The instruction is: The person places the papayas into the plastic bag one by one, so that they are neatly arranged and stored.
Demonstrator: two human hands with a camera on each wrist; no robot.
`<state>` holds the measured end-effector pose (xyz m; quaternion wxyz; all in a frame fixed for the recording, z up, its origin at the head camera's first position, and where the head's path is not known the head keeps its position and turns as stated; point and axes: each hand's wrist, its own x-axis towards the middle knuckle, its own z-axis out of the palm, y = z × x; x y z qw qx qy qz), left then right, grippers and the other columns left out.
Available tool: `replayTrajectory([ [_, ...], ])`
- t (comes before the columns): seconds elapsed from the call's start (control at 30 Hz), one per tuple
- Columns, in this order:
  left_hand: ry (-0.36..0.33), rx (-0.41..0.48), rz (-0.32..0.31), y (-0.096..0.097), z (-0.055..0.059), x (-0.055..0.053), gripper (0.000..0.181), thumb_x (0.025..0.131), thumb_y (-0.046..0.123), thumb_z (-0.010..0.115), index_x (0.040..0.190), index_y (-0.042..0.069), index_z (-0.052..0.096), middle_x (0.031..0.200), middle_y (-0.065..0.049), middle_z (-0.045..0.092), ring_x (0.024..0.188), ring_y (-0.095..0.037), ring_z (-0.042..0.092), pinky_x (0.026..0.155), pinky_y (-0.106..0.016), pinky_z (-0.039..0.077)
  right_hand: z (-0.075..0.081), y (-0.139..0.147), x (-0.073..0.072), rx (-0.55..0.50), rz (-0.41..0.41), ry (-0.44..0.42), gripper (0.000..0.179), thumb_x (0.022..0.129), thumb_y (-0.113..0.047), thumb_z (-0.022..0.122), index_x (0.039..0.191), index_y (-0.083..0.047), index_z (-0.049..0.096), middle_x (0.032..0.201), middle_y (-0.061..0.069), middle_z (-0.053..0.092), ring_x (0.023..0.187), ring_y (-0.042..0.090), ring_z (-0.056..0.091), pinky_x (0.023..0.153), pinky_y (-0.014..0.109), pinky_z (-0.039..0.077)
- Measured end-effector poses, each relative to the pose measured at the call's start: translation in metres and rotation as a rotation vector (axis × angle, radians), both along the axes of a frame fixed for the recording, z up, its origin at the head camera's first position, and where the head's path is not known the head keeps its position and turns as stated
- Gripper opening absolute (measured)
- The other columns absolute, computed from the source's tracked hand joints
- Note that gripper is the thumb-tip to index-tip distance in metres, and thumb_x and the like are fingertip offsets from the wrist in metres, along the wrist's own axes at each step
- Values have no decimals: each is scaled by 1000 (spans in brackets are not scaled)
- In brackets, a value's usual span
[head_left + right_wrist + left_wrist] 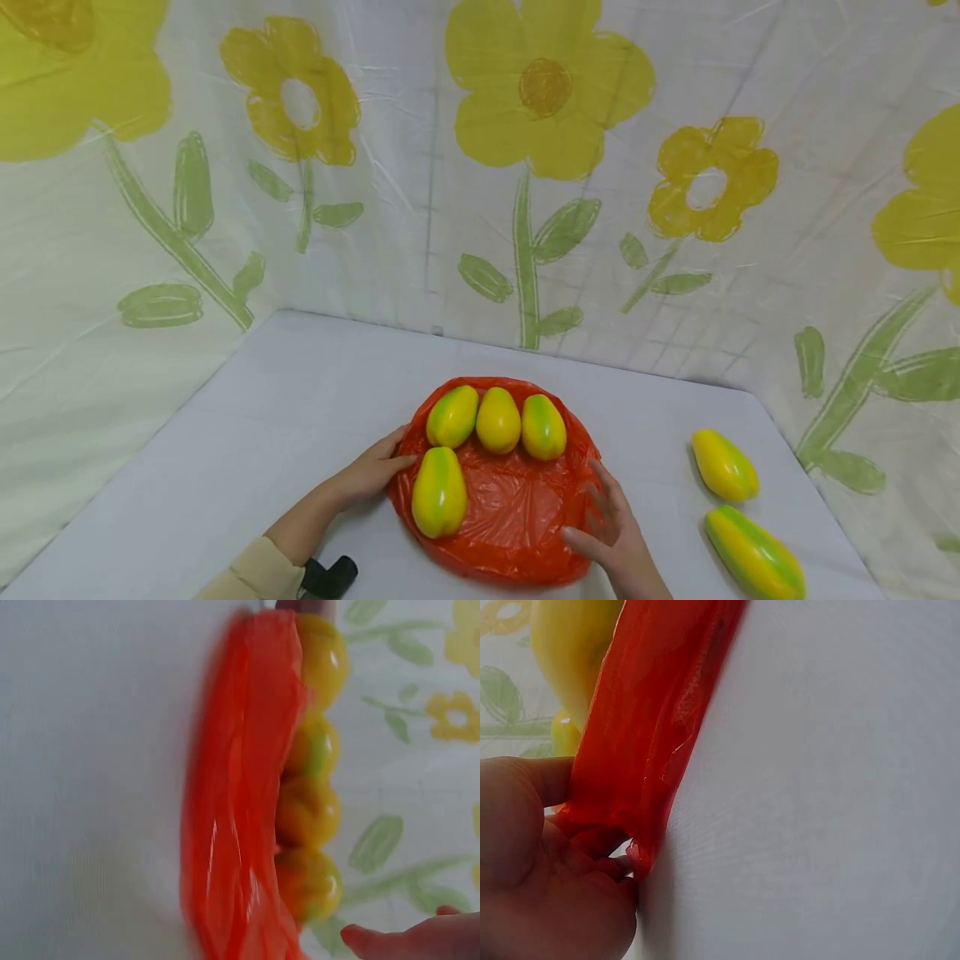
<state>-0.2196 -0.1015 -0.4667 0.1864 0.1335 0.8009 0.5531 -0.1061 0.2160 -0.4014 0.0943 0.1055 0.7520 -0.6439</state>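
Observation:
A red plastic bag (517, 508) lies spread in a round shape on the table, its edge standing up as a low wall. Three yellow-green papayas (498, 421) sit in a row along its far side. Another papaya (439, 493) lies at the left inside it. My left hand (371, 469) grips the bag's left rim, thumb over the edge and fingers low on the outside, as the left wrist view shows. By the right rim my right hand (615, 529) has its fingers spread. Its thumb (375, 943) stands off the red plastic in the right wrist view.
Two more papayas, one farther back (725, 465) and one nearer (756, 554), lie on the white table (300, 375) to the right. A flower-printed curtain (405, 208) hangs behind the table and at both sides. A black device (330, 577) shows by the left sleeve.

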Motion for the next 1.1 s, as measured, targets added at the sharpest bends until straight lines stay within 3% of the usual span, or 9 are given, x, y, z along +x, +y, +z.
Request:
replayTrajectory([
  [0.27, 7, -10, 10, 1, 2, 2, 60, 95, 24, 49, 148, 10, 24, 150, -13, 32, 133, -32, 34, 108, -54, 31, 5, 40, 9, 155, -102, 60, 96, 83, -23, 69, 151, -18, 2, 158, 9, -6, 141, 45, 5, 110, 59, 16],
  [0.4, -4, -16, 37, 2, 3, 3, 61, 95, 24, 50, 148, 9, 24, 151, -13, 30, 136, -33, 31, 108, -54, 31, 5, 64, 12, 136, -149, 92, 96, 84, -18, 68, 151, -23, 0, 158, 3, -12, 143, 39, -2, 111, 61, 11],
  [0.53, -9, -16, 41, 2, 3, 3, 62, 94, 24, 51, 148, 9, 24, 151, -13, 30, 135, -33, 32, 108, -54, 32, 6, 90, 14, 149, -159, 65, 95, 87, -17, 65, 150, -27, -5, 157, 2, -15, 143, 34, -6, 113, 57, 8],
  [0.63, -9, -16, 39, 2, 3, 3, 61, 95, 24, 51, 148, 9, 24, 151, -13, 31, 135, -33, 32, 108, -54, 32, 3, 111, 18, 170, -164, 109, 92, 88, -13, 63, 150, -29, -3, 157, -5, -13, 144, 30, -8, 118, 42, 6],
  [0.73, -10, -19, 40, 2, 2, 3, 61, 95, 24, 51, 148, 10, 25, 150, -12, 32, 135, -32, 33, 108, -54, 32, 0, 132, 21, 205, -191, 154, 90, 89, -10, 61, 150, -31, -1, 156, -12, -12, 144, 27, -10, 117, 34, 0],
  [0.8, -12, -23, 40, 2, 2, 3, 61, 95, 24, 50, 148, 11, 24, 151, -12, 31, 135, -32, 32, 108, -54, 31, 2, 141, 22, 248, -241, 146, 91, 88, -13, 62, 150, -29, -1, 156, -15, -12, 144, 25, -11, 117, 37, -2],
  [0.97, -6, -25, 34, 2, 3, 3, 61, 95, 24, 50, 148, 10, 24, 151, -12, 31, 136, -32, 31, 109, -55, 29, 7, 159, 22, 392, -322, 85, 94, 85, -22, 68, 151, -16, 2, 157, 5, -11, 143, 34, -10, 115, 54, -2],
  [1.1, -5, -26, 33, 3, 3, 2, 61, 95, 25, 50, 148, 10, 24, 151, -12, 30, 136, -32, 31, 109, -55, 28, 6, 179, 23, 537, -277, 83, 93, 86, -30, 67, 151, -12, 2, 156, 18, -10, 141, 40, -12, 110, 64, -3],
])
